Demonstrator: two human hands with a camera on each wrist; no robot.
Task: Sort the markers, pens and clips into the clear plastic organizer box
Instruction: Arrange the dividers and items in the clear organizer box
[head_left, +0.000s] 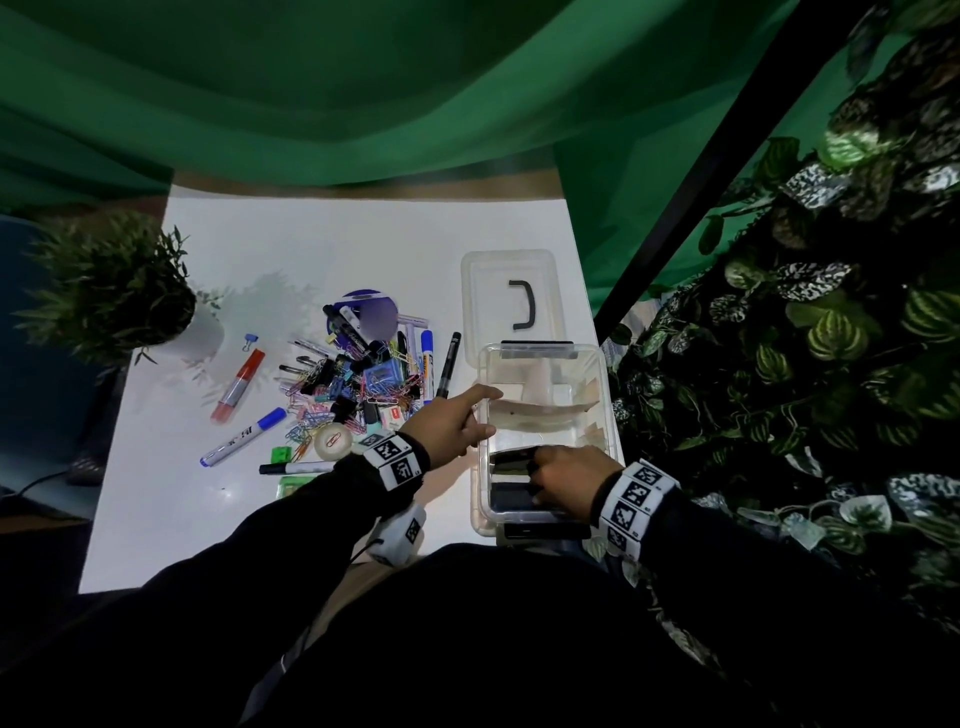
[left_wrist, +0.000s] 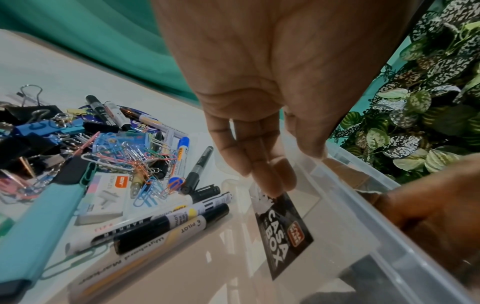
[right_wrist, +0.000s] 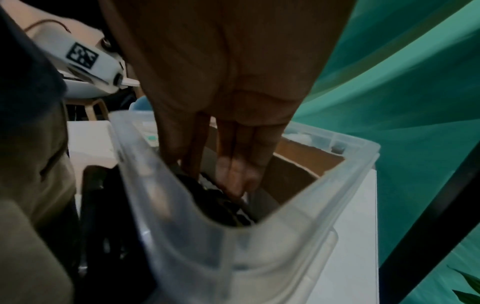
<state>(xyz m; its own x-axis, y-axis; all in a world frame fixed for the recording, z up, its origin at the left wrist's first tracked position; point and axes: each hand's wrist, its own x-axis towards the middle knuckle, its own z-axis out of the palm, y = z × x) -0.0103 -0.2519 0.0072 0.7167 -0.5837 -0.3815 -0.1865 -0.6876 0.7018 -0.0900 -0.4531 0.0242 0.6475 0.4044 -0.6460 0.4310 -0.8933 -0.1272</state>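
The clear plastic organizer box stands open at the table's right edge, with cardboard dividers inside. My left hand rests against its left wall; the fingers lie straight down the outside and the thumb reaches over the rim. My right hand is down in the near compartment, its fingers pointing straight onto dark objects lying there. Markers, pens and clips form a loose pile left of the box. Two black-capped markers lie close to my left wrist.
The box lid lies flat behind the box. A red marker, a blue-capped marker and a tape roll lie apart from the pile. A potted plant stands far left. Foliage and a black pole crowd the right.
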